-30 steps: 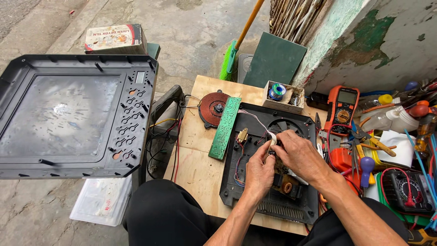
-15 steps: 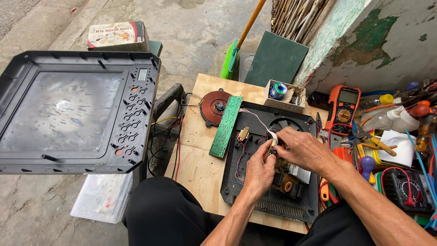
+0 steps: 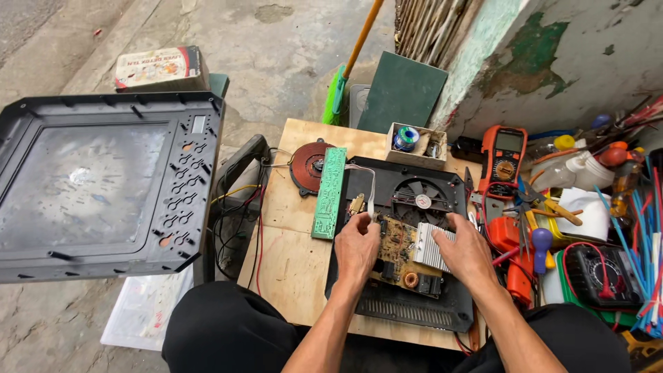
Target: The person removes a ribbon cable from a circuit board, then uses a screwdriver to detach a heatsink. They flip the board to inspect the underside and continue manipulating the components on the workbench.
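Note:
An opened black cooker base (image 3: 404,304) lies on a small wooden table (image 3: 290,255), with a round fan (image 3: 416,200) at its far end. Inside it sits a brown circuit board (image 3: 402,250) with a finned silver heat sink (image 3: 432,249). My left hand (image 3: 357,245) rests on the board's left edge, fingers by a white ribbon cable (image 3: 371,192). My right hand (image 3: 467,252) holds the board's right edge beside the heat sink. A narrow green circuit board (image 3: 329,192) and a red copper coil (image 3: 310,166) lie left of the base.
A black cooker top cover (image 3: 103,186) lies upside down at the left. An orange multimeter (image 3: 503,160), pliers, bottles, cable ties and another meter (image 3: 602,276) crowd the right. A small box with solder (image 3: 414,144), a green panel and a broom stand behind the table.
My hands were together at the white cable near the base's upper middle. They have moved apart and now grip the brown board by its left and right edges.

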